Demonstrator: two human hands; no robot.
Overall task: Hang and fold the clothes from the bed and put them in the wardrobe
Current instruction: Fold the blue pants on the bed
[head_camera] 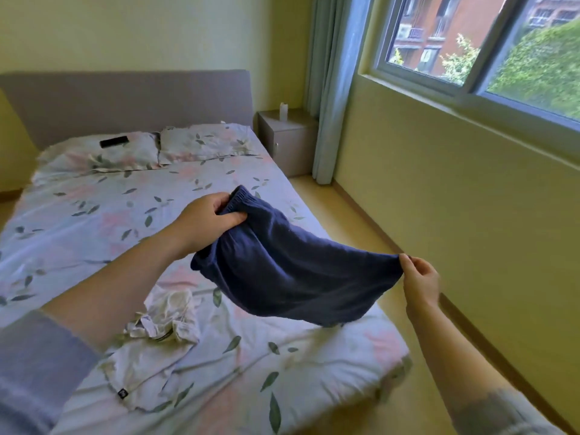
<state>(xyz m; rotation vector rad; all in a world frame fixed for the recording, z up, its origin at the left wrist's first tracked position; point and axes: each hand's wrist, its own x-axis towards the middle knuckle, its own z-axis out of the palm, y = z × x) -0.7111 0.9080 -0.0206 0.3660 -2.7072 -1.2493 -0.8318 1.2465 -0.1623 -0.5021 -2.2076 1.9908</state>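
Both grips hold the navy garment (292,271) above the right edge of the bed (94,215): left hand (207,221) clutches its ribbed band, right hand (419,279) pinches one end (thinly); a slip could drop it floorward.

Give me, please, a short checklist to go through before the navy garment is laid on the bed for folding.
1. Left hand grips the navy garment at its ribbed edge: ok.
2. Right hand pinches the opposite corner: ok.
3. Garment spread smooth between the hands: not ok, it sags and bunches near the left hand.
4. Bare sheet on the bed to lay it on: ok, beyond the hands.
5. White garment clear of that spot: ok, crumpled near the left arm.
6. Path to the wardrobe: cannot tell, not in view.
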